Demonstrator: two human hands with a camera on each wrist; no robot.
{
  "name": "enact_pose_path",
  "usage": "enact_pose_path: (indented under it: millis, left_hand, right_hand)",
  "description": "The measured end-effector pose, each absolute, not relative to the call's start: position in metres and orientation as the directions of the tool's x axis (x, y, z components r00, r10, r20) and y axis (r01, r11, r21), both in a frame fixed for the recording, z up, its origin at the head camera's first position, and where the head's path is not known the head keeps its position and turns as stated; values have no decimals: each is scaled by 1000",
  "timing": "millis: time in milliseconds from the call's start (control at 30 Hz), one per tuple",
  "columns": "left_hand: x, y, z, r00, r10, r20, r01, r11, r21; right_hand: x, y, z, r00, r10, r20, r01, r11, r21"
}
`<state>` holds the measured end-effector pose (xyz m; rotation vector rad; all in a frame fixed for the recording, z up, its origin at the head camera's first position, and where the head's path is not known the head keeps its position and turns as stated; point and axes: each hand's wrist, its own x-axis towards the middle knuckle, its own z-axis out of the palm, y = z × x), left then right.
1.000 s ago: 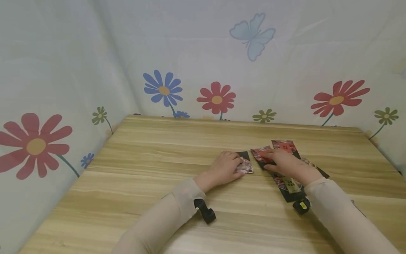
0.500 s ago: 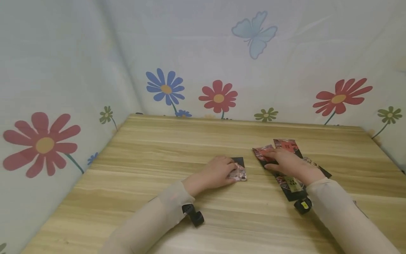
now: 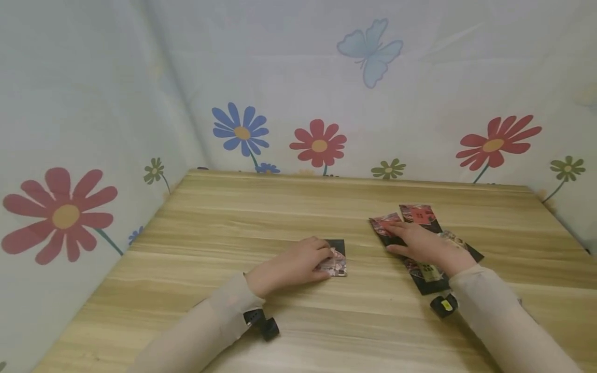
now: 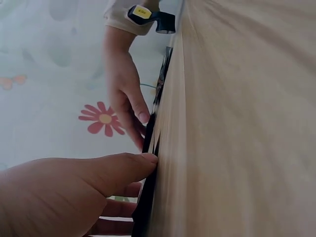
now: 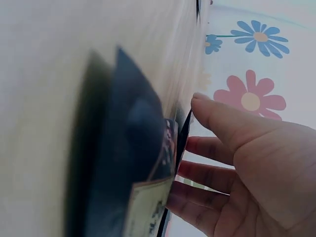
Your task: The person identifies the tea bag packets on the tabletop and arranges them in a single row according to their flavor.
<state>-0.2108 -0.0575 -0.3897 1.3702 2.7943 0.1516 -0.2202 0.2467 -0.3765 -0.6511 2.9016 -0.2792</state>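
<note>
My left hand point(image 3: 300, 261) holds a small flat black packet point(image 3: 339, 265) with a pinkish printed picture, low over the wooden table. Its fingers bend over the packet's face, and the thumb lies at the edge in the left wrist view. To the right, my right hand point(image 3: 422, 243) rests fairly straight fingers on a black packet with a red label point(image 3: 381, 224), which it partly hides. Under and beside that hand lie a second red-labelled packet point(image 3: 418, 215), a packet with a cream label point(image 3: 426, 282) and another dark packet point(image 3: 473, 253); they overlap in the head view.
The wood-grain table point(image 3: 224, 217) meets a white flower-printed curtain point(image 3: 275, 67) at its back and left. Black wrist cameras hang below both cuffs, the left camera point(image 3: 268, 328) and the right camera point(image 3: 443, 305) close over the tabletop.
My left hand has moved left and toward me with its packet, away from the others. My right hand and the packets around it have stayed almost in place.
</note>
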Motion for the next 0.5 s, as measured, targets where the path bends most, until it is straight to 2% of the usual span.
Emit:
enact_pose_path:
  millis: [300,500]
  left_hand:
    - [-204,-80,-389,-579,813,51,813,572,113]
    - [-201,-92,-390,-575,814,76,817,569,94]
  right_hand:
    - [-218,252,-386,-904,-425,-51,-400,881,-253]
    - [-219,257,-386,-900,-437,-12,-422,876,-233]
